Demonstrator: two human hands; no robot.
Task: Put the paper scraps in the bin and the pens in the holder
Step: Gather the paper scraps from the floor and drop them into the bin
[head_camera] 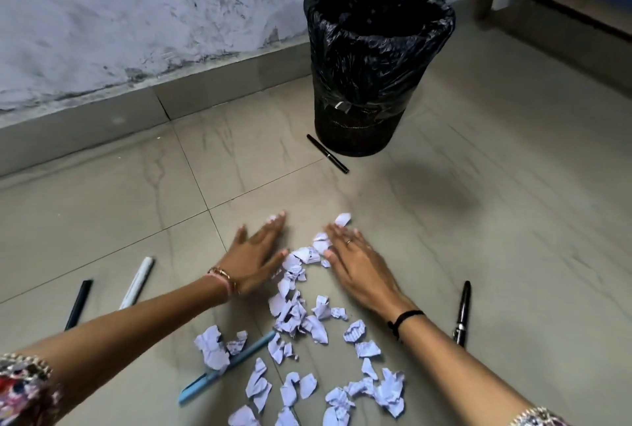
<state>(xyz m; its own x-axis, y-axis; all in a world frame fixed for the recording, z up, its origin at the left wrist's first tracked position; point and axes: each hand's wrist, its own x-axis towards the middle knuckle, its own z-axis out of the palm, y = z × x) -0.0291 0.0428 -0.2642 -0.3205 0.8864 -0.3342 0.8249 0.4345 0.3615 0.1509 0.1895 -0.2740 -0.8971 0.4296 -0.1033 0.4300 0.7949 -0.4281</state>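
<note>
Paper scraps (297, 319) lie in a loose heap on the tiled floor (513, 220) in front of me, spread between my two forearms. My left hand (260, 254) lies flat, palm down, fingers straight and close together, at the heap's far left edge, and it holds nothing. My right hand (359, 265) is flat as well, fingers stretched out at the far right edge and touching a few scraps, gripping none. The bin (372, 66), lined with a black bag, stands well beyond my hands, near the wall (136, 32). A black pen (328, 154) lies just beside its base. A white pen (136, 283) and a dark pen (79, 304) lie left of my left arm, a blue pen (249, 350) lies among the nearer scraps, and a second black pen (463, 312) lies right of my right wrist.
</note>
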